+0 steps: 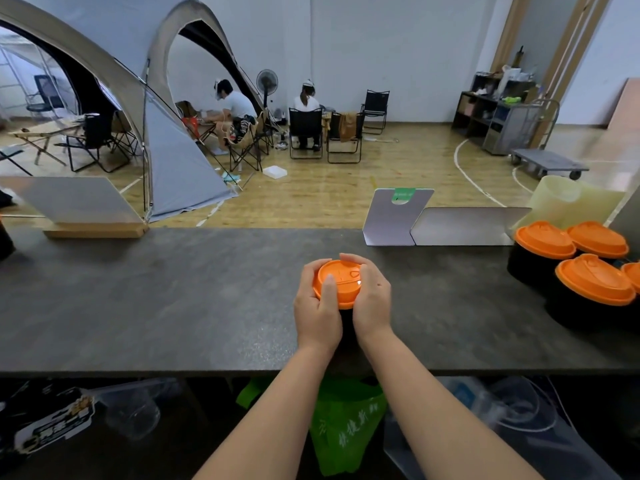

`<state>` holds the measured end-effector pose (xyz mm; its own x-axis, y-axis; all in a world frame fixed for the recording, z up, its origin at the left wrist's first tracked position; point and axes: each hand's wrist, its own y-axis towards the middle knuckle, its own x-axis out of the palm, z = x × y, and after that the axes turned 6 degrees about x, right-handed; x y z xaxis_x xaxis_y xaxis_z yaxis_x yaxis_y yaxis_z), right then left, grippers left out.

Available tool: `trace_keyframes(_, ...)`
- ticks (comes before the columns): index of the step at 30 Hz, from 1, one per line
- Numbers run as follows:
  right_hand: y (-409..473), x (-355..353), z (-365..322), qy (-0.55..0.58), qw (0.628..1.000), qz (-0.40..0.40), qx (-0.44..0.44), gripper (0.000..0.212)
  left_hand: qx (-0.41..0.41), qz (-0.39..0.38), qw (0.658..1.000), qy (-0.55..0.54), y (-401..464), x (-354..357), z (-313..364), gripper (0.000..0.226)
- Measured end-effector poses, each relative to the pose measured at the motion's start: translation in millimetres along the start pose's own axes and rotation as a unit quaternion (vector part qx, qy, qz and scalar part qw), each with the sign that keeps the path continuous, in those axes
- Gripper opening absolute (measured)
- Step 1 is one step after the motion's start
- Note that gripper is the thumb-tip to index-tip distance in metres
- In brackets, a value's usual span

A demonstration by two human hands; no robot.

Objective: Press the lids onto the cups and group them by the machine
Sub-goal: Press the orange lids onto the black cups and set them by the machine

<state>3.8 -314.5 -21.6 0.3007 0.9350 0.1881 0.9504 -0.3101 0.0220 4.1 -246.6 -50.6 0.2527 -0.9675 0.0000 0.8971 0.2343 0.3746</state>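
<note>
Both hands are on one cup at the middle of the dark counter (pixel 173 299), nearer its near edge than its far edge. The orange lid (pixel 341 282) sits on top of a black cup (pixel 346 323), of which only a dark strip shows between the wrists. The left hand (pixel 317 306) grasps the lid's left side, its thumb lying across the top of the lid and its fingers curled round the far rim. The right hand (pixel 370 299) clasps the right side, fingers curled over the far edge of the lid. The lid lies between the two palms, touching both. Whether it is fully seated on the cup cannot be told.

At the right end of the counter stands a group of black cups with orange lids (pixel 594 280), close together, at least four, the rightmost cut by the picture's edge. They are well apart from the held cup. Behind them stands a pale yellow container (pixel 568 202). A folded grey card stand (pixel 394 216) is at the far edge of the counter, right of centre. A flat board on a wooden block (pixel 79 209) rests at the far left corner. A green bag (pixel 346 420) hangs below the near edge.
</note>
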Motion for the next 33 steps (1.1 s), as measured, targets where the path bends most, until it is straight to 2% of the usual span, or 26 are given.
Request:
trace_keyframes(14, 0, 6, 2, 0.011, 0.999, 0.037, 0.007, 0.032, -0.016, -0.023, 1.000, -0.005, 1, -3, -1, 0.036)
trace_keyframes(17, -2, 12, 5, 0.020, 0.997, 0.069, 0.012, 0.033, -0.040, -0.029, 0.999, -0.016, 2, -7, 1, 0.038)
trace_keyframes(20, -5, 29, 8, 0.037, 0.995, 0.092, -0.001, 0.032, -0.019, -0.008, 0.999, 0.028, 9, -19, 1, 0.029)
trace_keyframes(22, -8, 46, 11, 0.041, 0.996, 0.085, -0.005, 0.031, -0.005, 0.029, 0.998, 0.054, 18, -31, 2, 0.022)
trace_keyframes(24, -11, 63, 16, 0.036, 0.997, 0.073, -0.006, 0.030, -0.017, 0.040, 0.997, 0.058, 28, -45, 3, 0.028)
trace_keyframes(29, -17, 81, 31, -0.027, 0.997, 0.059, -0.030, 0.027, -0.006, -0.008, 0.998, 0.058, 36, -71, -13, 0.032)
trace_keyframes(33, -15, 76, 29, -0.056, 0.996, 0.048, -0.046, 0.028, -0.008, 0.000, 0.998, 0.059, 36, -70, -11, 0.029)
